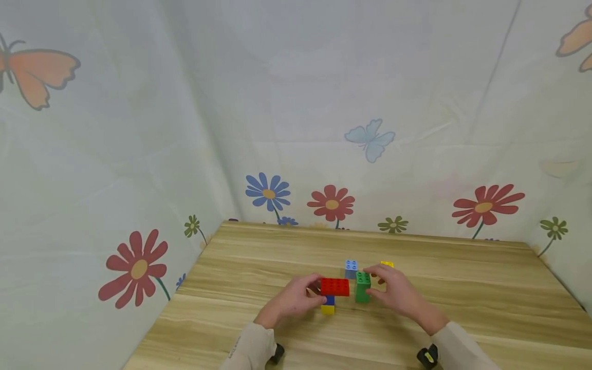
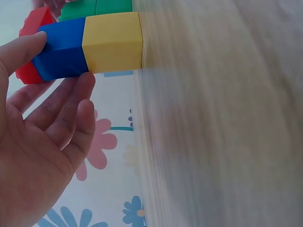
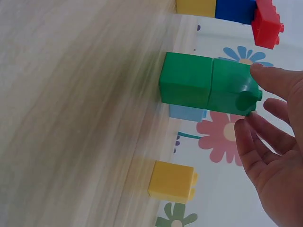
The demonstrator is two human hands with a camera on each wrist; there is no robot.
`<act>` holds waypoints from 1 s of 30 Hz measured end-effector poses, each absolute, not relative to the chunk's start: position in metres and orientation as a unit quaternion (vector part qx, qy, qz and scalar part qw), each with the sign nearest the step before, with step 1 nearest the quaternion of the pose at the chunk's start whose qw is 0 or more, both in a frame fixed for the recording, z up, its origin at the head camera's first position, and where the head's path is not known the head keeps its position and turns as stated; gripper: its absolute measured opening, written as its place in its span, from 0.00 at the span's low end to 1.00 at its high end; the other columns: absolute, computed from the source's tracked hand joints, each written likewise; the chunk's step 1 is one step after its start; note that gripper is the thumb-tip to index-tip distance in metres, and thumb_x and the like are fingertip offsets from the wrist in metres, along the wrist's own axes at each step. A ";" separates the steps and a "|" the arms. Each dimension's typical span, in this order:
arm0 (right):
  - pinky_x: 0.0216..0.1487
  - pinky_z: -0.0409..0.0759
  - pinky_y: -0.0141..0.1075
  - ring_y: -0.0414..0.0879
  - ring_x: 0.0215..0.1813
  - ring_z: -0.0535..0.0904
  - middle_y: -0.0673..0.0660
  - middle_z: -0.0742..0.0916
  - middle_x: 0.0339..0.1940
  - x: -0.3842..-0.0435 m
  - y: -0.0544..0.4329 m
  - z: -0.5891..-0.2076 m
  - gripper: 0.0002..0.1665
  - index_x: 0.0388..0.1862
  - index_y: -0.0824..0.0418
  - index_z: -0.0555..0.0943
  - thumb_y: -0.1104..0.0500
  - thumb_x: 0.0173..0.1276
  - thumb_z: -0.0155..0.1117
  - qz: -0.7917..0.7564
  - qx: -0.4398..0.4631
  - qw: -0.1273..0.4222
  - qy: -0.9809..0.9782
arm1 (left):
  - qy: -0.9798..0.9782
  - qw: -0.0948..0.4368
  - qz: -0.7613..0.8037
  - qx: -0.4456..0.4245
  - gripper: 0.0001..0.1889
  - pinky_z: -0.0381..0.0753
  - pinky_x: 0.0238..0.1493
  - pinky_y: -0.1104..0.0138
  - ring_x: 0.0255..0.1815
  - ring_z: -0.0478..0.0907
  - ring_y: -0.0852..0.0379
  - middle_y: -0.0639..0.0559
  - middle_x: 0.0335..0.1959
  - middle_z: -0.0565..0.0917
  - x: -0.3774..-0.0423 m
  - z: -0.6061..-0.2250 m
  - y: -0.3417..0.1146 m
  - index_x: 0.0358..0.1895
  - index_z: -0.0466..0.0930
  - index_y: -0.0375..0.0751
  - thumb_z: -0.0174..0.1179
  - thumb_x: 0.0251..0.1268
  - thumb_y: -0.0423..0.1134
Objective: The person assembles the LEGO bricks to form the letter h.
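A stack stands on the wooden table, with a yellow brick (image 2: 113, 43) at the bottom, a blue brick (image 2: 65, 52) above it and a long red brick (image 1: 335, 287) across the top. My left hand (image 1: 296, 297) pinches the blue brick between thumb and fingers, just under the red one. To its right, a lower green brick (image 3: 186, 81) carries an upper green brick (image 3: 231, 87). The thumb and fingers of my right hand (image 1: 399, 292) hold the upper green brick near its studs. A small gap separates the two stacks.
Behind the green stack sits a light blue brick (image 1: 351, 267). Another yellow brick (image 3: 171, 182) stands farther right, partly hidden by the right hand in the head view. A patterned cloth (image 1: 296, 103) hangs along the back edge of the wooden table (image 1: 259, 257).
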State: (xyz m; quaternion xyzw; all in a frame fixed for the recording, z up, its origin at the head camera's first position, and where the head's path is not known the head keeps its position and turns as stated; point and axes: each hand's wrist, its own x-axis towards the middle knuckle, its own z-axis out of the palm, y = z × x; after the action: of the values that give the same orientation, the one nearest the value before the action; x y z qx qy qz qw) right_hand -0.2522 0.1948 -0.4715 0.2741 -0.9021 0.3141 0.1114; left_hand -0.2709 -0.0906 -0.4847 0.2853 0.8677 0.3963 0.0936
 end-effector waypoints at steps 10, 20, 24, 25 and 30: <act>0.41 0.79 0.37 0.49 0.44 0.79 0.55 0.82 0.48 -0.261 0.193 -0.480 0.27 0.57 0.66 0.75 0.61 0.59 0.70 0.314 0.233 0.067 -0.918 | 0.869 0.094 0.392 0.286 0.18 0.76 0.46 0.65 0.46 0.76 0.58 0.65 0.42 0.80 -0.270 -0.483 -0.092 0.54 0.75 0.52 0.63 0.62 0.46; 0.39 0.78 0.35 0.44 0.42 0.78 0.48 0.82 0.41 -0.260 0.191 -0.480 0.24 0.54 0.62 0.77 0.59 0.59 0.70 0.336 0.202 0.030 -0.919 | 0.878 0.072 0.388 0.269 0.26 0.74 0.48 0.63 0.47 0.73 0.60 0.64 0.47 0.77 -0.270 -0.474 -0.079 0.57 0.75 0.49 0.64 0.58 0.56; 0.39 0.79 0.36 0.45 0.42 0.78 0.48 0.82 0.41 -0.257 0.190 -0.479 0.24 0.54 0.61 0.77 0.59 0.59 0.70 0.344 0.210 0.022 -0.915 | 0.879 0.066 0.382 0.277 0.28 0.75 0.48 0.66 0.46 0.72 0.63 0.63 0.51 0.77 -0.271 -0.471 -0.071 0.60 0.74 0.46 0.64 0.58 0.55; 0.39 0.79 0.37 0.45 0.42 0.78 0.49 0.82 0.41 -0.256 0.190 -0.480 0.24 0.54 0.62 0.77 0.59 0.59 0.71 0.345 0.214 0.021 -0.914 | 0.879 0.068 0.382 0.279 0.28 0.75 0.47 0.67 0.46 0.72 0.63 0.63 0.52 0.76 -0.271 -0.471 -0.069 0.60 0.73 0.46 0.64 0.58 0.55; 0.39 0.79 0.36 0.45 0.42 0.78 0.49 0.82 0.42 -0.253 0.188 -0.481 0.25 0.54 0.61 0.77 0.59 0.58 0.72 0.348 0.235 0.019 -0.907 | 0.877 0.072 0.375 0.292 0.24 0.76 0.45 0.70 0.44 0.73 0.64 0.62 0.49 0.77 -0.270 -0.466 -0.062 0.57 0.75 0.48 0.65 0.59 0.51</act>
State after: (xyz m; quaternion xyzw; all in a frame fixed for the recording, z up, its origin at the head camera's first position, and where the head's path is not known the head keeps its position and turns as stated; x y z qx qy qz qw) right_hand -0.2528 0.1882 -0.4806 0.2352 -0.9073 0.3481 0.0186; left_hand -0.2704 -0.0620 -0.4660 0.2921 0.8767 0.3754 0.0717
